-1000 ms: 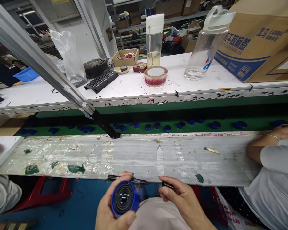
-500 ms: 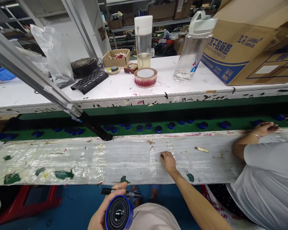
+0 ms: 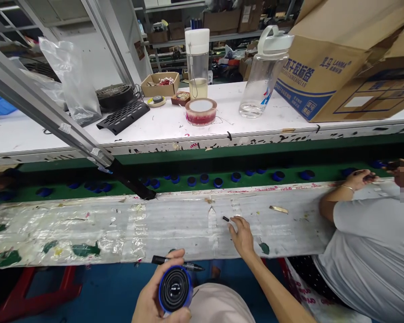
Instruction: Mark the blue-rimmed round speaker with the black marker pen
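Observation:
My left hand [image 3: 163, 289] is wrapped round a small speaker [image 3: 175, 288] with a blue rim and black ringed face, turned up toward me. A black marker [image 3: 193, 266] is also held in that hand, sticking out sideways between the fingers above the speaker. On the plastic-covered bench lies a small black marker cap [image 3: 226, 219]. My right hand [image 3: 243, 235] is just right of the cap, fingers apart and holding nothing.
Several blue-rimmed round parts [image 3: 217, 182] sit on the green strip [image 3: 175, 159] behind the bench. A metal post [image 3: 77, 134] slants down at left. Bottles, a tape roll [image 3: 201, 111] and a carton [image 3: 323, 89] stand on the shelf. A co-worker [image 3: 373, 242] works at right.
My right hand has let go of the marker cap, which now lies on the bench, and has drawn back slightly right. The left hand has shifted right with the speaker and marker.

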`<action>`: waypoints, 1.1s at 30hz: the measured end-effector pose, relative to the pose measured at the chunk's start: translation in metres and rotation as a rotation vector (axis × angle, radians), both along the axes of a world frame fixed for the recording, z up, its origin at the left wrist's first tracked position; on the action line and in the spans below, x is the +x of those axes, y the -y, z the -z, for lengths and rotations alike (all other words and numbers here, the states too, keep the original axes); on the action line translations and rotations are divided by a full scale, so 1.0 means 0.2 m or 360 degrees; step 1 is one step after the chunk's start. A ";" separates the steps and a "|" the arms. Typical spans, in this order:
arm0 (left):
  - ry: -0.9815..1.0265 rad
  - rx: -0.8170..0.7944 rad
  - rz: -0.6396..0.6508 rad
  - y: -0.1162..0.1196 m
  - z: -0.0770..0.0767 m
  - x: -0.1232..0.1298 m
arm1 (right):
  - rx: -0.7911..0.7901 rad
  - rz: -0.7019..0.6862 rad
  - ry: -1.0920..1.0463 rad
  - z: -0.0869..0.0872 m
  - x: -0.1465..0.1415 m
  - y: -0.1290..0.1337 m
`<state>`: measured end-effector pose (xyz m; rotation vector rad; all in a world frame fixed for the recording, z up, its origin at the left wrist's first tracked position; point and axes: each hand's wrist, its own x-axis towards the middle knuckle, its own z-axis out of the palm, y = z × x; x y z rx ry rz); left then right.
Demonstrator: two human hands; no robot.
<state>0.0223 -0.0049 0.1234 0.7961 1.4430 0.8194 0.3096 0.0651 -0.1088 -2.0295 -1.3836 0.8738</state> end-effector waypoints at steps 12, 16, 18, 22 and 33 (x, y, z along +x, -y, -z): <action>-0.0072 0.0116 0.0583 -0.03 0.11 -0.02 | -0.0315 -0.0886 -0.1218 -1.07 -0.39 -0.09; 0.0067 -0.0059 0.0701 -0.04 0.06 -0.03 | -0.0750 -0.1270 -0.1551 -1.03 -0.43 -0.15; 0.0063 -0.0101 0.0697 -0.04 0.03 -0.03 | -0.0858 -0.1357 -0.1614 -1.00 -0.45 -0.17; 0.0054 -0.0010 0.0707 -0.03 0.02 -0.02 | -0.1032 -0.1295 -0.1727 -1.00 -0.51 -0.18; -0.0217 0.0299 0.0166 0.02 0.02 -0.07 | 0.0223 0.0130 -0.1035 -1.04 -0.37 -0.08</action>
